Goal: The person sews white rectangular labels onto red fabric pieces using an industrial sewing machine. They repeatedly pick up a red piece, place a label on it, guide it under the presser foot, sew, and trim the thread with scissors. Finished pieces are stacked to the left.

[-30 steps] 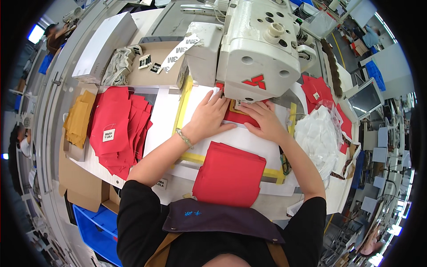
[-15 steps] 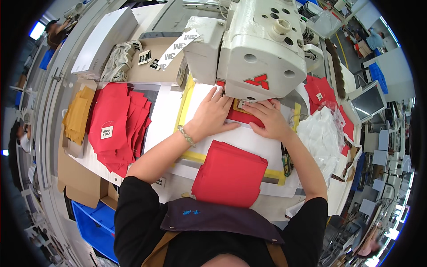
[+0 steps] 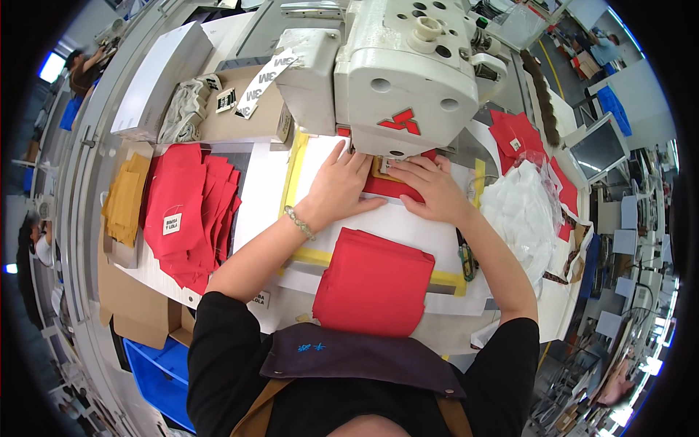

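Observation:
A white industrial sewing machine (image 3: pixel 393 80) stands at top centre. Below its head lies red fabric (image 3: pixel 382 188) with a small yellow piece (image 3: pixel 376 167) and pale label on it. My left hand (image 3: pixel 340 186) rests flat at the fabric's left, fingertips by the needle area, thumb stretched rightward. My right hand (image 3: pixel 429 188) lies with fingers apart on the fabric and yellow piece, partly covering them. The needle is hidden. A squared stack of red pieces (image 3: pixel 373 284) lies on the white work surface nearer to me.
Left are red pieces (image 3: pixel 182 189), yellow pieces (image 3: pixel 124 197), an open cardboard tray (image 3: pixel 247 131), a white box (image 3: pixel 153 80) and a blue bin (image 3: pixel 153 379). Right are a bagged white pile (image 3: pixel 520 218), snips (image 3: pixel 467 258), a screen (image 3: pixel 593 153). Other people work at both edges.
The view has shifted slightly, so the machine sits a little farther left in the picture. Both hands remain on the fabric under the machine head, with their fingers in nearly the same position.

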A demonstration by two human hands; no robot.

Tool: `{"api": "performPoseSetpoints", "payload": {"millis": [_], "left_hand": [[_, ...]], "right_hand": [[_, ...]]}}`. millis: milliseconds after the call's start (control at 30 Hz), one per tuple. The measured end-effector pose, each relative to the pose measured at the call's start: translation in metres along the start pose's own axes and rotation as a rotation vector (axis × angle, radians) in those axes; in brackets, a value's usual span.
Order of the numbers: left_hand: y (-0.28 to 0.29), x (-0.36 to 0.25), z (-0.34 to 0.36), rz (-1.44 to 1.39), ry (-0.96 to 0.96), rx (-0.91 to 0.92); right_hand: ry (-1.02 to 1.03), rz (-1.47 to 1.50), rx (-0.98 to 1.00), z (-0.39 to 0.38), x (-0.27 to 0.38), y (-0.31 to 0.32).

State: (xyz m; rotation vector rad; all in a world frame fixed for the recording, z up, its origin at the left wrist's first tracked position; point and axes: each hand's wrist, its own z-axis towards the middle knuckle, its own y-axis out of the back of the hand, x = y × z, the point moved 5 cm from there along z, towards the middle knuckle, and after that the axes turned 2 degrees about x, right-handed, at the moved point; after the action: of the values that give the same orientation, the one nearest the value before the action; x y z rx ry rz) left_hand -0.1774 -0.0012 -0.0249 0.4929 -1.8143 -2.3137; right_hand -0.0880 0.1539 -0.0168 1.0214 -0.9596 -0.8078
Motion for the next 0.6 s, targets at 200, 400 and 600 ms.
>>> {"api": "performPoseSetpoints", "payload": {"millis": [200, 400, 600], "left_hand": [[0.001, 0.003, 0.002, -0.044, -0.007, 0.016], [0.006, 0.01, 0.013, 0.001, -0.049, -0.082], [-0.001, 0.017, 0.018, 0.016, -0.058, -0.114]], "right_hand": [[0.0, 0.016, -0.026, -0.001, -0.002, -0.002], [-0.011, -0.021, -0.025, 0.005, -0.018, -0.007], [0.003, -0.029, -0.057, 0.009, -0.024, -0.004]]}}
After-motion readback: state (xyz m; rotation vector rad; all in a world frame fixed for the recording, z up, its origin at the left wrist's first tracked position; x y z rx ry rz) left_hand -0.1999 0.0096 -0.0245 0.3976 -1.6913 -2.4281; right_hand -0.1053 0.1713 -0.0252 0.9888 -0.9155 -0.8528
